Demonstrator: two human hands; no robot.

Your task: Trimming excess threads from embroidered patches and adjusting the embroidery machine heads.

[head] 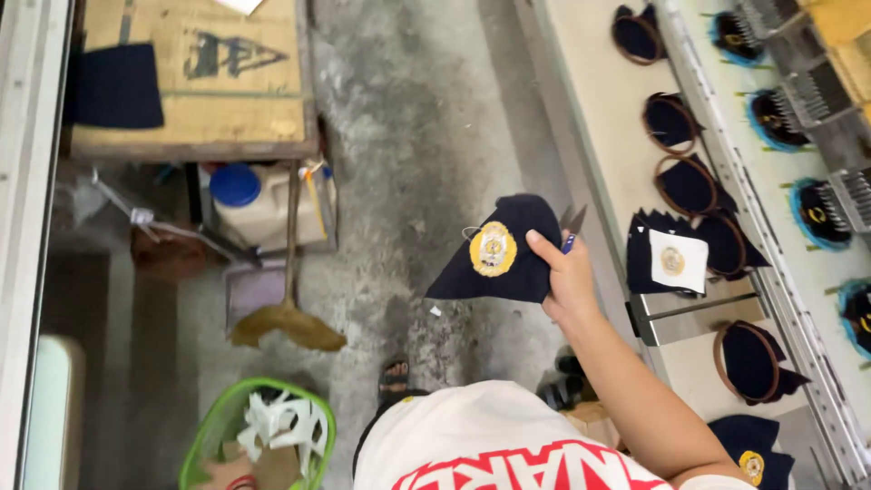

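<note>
right hand point(570, 281) grips navy fabric panel point(501, 252) with gold embroidered badge, plus small scissors point(572, 224), above concrete floor | left hand unseen | green basket point(204, 445) of scraps near | broom point(288, 318) | hooped navy pieces point(687, 186) on worktable point(594, 100) far

Head view, looking down. The right hand point(570, 277) pinches a dark navy fabric piece point(504, 254) bearing a round gold embroidered badge point(493, 249), held above the grey concrete floor point(426, 136); small scissors point(572, 227) project from the same grip. On the tabletop point(590, 82) at right lie hooped navy pieces point(687, 184) in a row, with one white patch point(678, 260). Lower left: a green basket point(204, 445) of scraps, beside a broom point(288, 318) and dustpan point(254, 290).
</note>
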